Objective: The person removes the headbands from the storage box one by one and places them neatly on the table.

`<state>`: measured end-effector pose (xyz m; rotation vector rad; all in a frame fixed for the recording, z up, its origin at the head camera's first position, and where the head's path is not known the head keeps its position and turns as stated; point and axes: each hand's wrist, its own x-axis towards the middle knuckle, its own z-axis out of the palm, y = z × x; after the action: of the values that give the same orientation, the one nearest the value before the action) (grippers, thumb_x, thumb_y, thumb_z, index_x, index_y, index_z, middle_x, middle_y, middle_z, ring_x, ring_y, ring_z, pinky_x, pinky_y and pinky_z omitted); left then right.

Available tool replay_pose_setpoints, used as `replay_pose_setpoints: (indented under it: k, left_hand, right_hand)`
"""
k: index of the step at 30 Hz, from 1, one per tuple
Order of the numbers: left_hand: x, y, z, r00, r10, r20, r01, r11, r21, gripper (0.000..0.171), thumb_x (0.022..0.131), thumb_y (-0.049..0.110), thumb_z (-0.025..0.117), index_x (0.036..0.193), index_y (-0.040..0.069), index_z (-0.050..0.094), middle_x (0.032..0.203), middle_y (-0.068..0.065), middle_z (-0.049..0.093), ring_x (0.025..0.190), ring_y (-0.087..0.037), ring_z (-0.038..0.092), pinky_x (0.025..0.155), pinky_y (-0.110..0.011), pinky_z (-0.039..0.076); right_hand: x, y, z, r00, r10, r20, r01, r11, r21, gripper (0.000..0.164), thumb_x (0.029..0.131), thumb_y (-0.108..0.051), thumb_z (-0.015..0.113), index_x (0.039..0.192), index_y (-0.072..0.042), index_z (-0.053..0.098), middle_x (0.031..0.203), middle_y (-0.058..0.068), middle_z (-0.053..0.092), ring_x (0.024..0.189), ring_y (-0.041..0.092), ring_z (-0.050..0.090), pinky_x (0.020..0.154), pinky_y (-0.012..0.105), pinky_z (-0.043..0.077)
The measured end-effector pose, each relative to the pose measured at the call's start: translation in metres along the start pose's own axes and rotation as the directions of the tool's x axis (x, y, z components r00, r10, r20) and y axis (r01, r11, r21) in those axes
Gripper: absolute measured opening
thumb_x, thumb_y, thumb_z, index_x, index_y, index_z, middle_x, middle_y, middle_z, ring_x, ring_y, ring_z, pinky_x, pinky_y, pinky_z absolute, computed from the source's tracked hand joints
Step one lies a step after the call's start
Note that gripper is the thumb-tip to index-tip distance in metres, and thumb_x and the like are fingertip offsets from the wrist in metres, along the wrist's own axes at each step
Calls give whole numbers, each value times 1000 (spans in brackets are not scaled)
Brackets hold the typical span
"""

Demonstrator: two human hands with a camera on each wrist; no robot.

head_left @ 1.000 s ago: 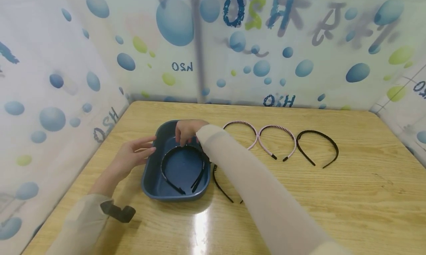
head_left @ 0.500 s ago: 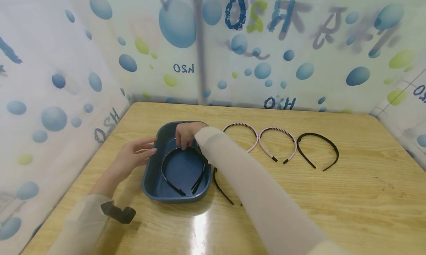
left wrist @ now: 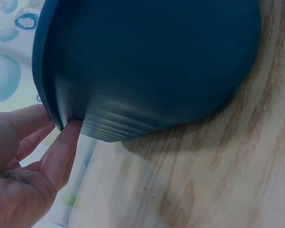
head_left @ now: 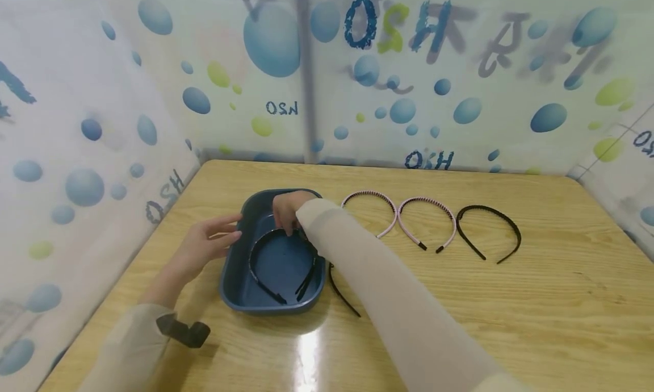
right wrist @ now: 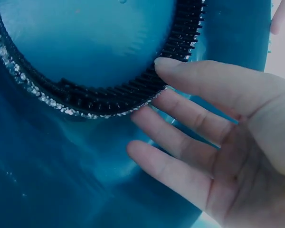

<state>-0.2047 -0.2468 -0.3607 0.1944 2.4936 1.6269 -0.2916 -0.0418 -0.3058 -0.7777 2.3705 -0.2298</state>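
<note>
A blue plastic basin (head_left: 230, 292) stands on the wooden table. Inside it lies a black headband (head_left: 252, 255) with glittering stones along its outer edge and small teeth on the inner side, as the right wrist view shows. Two dark ends sit side by side at its right. My right hand (head_left: 290, 210) reaches into the basin and pinches the headband's curved top between thumb and index finger, the other fingers spread beneath. My left hand (head_left: 204, 241) holds the basin's left rim, its fingertips on either side of the edge in the left wrist view.
To the right of the basin lie two pink headbands (head_left: 428, 200) and a black headband (head_left: 487, 208). Another black headband (head_left: 342, 295) is partly hidden under my right sleeve. Patterned sheeting (head_left: 434, 57) closes off the table's back and sides.
The head view has shifted slightly. My right fingertips have moved a little to the right along the headband's top. My left hand stays at the rim.
</note>
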Motion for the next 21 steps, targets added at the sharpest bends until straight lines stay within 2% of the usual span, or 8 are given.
replay_pose_setpoints:
  k: [10, 21]
  left_hand:
    - [-3, 3, 0, 1000, 8, -2, -8, 1000, -25, 54, 90, 22, 60, 136, 1, 41, 124, -28, 44, 109, -32, 52, 79, -32, 51]
    - [-3, 4, -1, 1000, 1, 2, -1, 1000, -29, 53, 92, 21, 58, 138, 2, 40, 127, -29, 43, 112, -36, 48, 79, -31, 50]
  right_hand:
    - [4, -2, 1, 1000, 1, -27, -1, 1000, 3, 20, 84, -3, 65, 101, -12, 68, 92, -1, 60, 69, 12, 56, 59, 22, 48]
    - [7, 0, 0, 999, -17, -48, 20, 998, 56, 20, 84, -1, 65, 101, -10, 69, 93, 0, 61, 77, 15, 60, 64, 24, 50]
